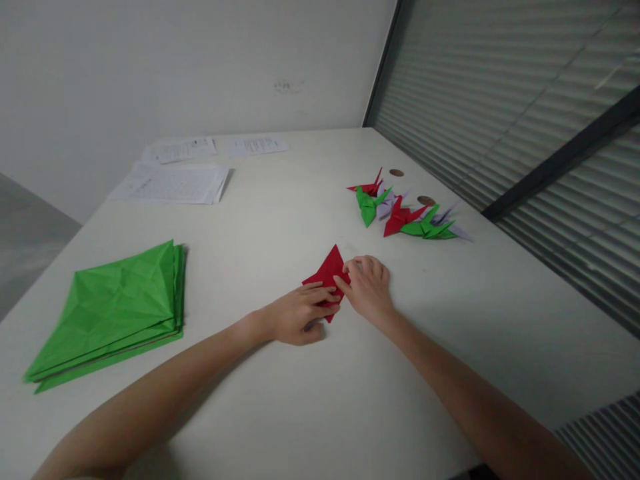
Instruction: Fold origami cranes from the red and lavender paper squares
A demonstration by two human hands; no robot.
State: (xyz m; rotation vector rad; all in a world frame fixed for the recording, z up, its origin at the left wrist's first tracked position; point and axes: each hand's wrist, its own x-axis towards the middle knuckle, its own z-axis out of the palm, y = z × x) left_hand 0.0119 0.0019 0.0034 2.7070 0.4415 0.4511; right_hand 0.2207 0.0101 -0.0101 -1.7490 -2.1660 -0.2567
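Observation:
A small folded piece of red origami paper (329,269) lies on the white table, one point facing away from me and one toward me. My left hand (301,313) rests on its lower left part, fingers stretched out over the paper. At the paper's right corner is my right hand (369,287), its thumb and index finger closed on the edge and the other fingers curled. The fingers hide the right corner and part of the lower half.
Left of my arm lies a stack of creased green paper sheets (120,293). Several folded paper cranes (397,217) in red, green and lilac sit at the right. Printed sheets (175,183) lie at the far left of the table (280,220). Window blinds (500,100) flank the right edge.

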